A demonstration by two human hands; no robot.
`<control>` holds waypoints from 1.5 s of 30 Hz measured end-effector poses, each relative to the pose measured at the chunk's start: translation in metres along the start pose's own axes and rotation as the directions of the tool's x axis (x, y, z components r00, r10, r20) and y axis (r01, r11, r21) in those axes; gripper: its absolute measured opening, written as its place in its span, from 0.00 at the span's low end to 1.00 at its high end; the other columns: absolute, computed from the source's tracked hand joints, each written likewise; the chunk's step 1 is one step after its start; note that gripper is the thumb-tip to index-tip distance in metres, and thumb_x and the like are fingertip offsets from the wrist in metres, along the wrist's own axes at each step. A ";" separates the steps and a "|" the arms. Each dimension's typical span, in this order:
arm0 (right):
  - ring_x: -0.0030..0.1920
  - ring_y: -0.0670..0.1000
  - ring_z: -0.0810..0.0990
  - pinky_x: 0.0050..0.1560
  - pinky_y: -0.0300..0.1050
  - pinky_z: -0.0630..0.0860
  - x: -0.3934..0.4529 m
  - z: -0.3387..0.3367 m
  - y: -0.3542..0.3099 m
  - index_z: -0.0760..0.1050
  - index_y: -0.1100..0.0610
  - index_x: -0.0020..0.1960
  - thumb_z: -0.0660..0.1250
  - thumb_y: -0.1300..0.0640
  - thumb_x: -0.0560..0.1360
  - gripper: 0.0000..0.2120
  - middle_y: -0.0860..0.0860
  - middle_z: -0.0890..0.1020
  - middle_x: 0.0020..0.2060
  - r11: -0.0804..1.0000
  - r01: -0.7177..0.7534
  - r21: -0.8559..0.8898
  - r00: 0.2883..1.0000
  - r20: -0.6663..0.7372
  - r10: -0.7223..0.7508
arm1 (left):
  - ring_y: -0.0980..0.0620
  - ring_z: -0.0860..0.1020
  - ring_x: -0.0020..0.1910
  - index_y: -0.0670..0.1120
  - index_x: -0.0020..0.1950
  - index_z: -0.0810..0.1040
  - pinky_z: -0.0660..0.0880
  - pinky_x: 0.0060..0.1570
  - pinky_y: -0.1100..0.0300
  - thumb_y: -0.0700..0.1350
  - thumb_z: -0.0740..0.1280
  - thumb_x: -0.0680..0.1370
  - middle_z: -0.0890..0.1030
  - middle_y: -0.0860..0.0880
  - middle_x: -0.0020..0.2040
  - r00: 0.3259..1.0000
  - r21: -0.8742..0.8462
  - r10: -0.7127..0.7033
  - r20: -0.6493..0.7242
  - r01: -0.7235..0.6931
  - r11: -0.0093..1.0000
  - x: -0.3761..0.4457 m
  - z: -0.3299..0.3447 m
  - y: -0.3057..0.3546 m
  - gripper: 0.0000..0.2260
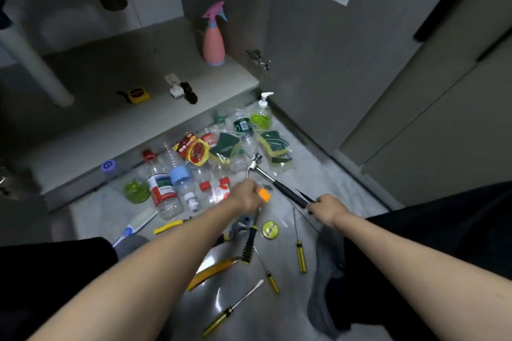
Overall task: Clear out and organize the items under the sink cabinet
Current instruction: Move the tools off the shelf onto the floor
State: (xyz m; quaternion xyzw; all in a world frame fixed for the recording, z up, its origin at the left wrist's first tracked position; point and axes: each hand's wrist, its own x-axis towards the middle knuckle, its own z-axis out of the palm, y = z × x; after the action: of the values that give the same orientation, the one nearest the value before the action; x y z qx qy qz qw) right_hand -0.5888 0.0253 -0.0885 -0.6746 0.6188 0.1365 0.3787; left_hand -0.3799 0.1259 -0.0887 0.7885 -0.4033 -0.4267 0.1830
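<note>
Closest to me, four screwdrivers with yellow handles lie on the grey floor; the nearest one (pixel 221 318) points up and to the right. Just past them I see a curved yellow tool (pixel 212 271) and a black-and-yellow grip (pixel 249 243), but I cannot tell what tools these are. A little round green tin (pixel 270 229) sits beside them. My left hand (pixel 245 196) is curled tight around a small orange thing (pixel 263 194); it is too blurry for me to name. My right hand (pixel 327 206) grips the black handle of the hammer (pixel 273 178), and the shiny hammer head points up toward the sponges. On the left a toothbrush (pixel 135 225) lies near my knee. Behind my hands is a big pile of clear plastic bottles (pixel 163 188) with red, blue and green caps, a red snack packet (pixel 194 149), and two packs of green-and-yellow sponges (pixel 277 148). A pump soap bottle (pixel 262 112) with green liquid stands by the cabinet edge. Farther back, inside the sink cabinet (pixel 155 111), I see a yellow tape measure (pixel 137 95), a small black-and-white thing, and a pink spray bottle (pixel 214 36) standing upright in the back right corner. A white pipe (pixel 33 63) comes down on the left.
</note>
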 end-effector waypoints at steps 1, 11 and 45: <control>0.45 0.59 0.82 0.41 0.45 0.75 -0.001 -0.003 0.002 0.79 0.58 0.45 0.65 0.51 0.74 0.11 0.57 0.83 0.43 0.999 0.002 0.043 1.000 -0.013 -0.002 | 0.50 0.75 0.41 0.47 0.35 0.74 0.70 0.36 0.58 0.41 0.72 0.73 0.78 0.48 0.38 0.999 0.010 -0.016 0.036 0.015 1.000 -0.003 0.022 -0.005 0.10; 0.37 0.52 0.82 0.43 0.43 0.77 -0.018 0.009 0.025 0.73 0.55 0.32 0.67 0.55 0.71 0.11 0.49 0.83 0.30 0.982 -0.084 0.169 0.995 -0.029 0.090 | 0.36 0.81 0.53 0.37 0.49 0.83 0.77 0.47 0.50 0.36 0.69 0.77 0.83 0.36 0.48 0.964 -0.074 -0.052 0.259 0.074 0.995 -0.014 0.144 -0.043 0.05; 0.39 0.54 0.78 0.45 0.47 0.75 0.061 0.033 -0.142 0.78 0.60 0.40 0.65 0.61 0.79 0.09 0.56 0.82 0.39 0.909 0.308 0.281 0.932 0.101 -0.347 | 0.49 0.76 0.37 0.49 0.43 0.77 0.66 0.32 0.59 0.59 0.57 0.80 0.78 0.48 0.38 0.992 0.615 0.056 -0.117 0.028 0.788 0.043 -0.154 -0.032 0.17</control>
State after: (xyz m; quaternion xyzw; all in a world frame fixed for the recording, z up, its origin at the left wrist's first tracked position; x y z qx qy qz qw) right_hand -0.4342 -0.0045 -0.1024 -0.7015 0.4790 0.0382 0.5263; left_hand -0.2247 0.1028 -0.0436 0.8279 -0.5134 -0.2190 -0.0548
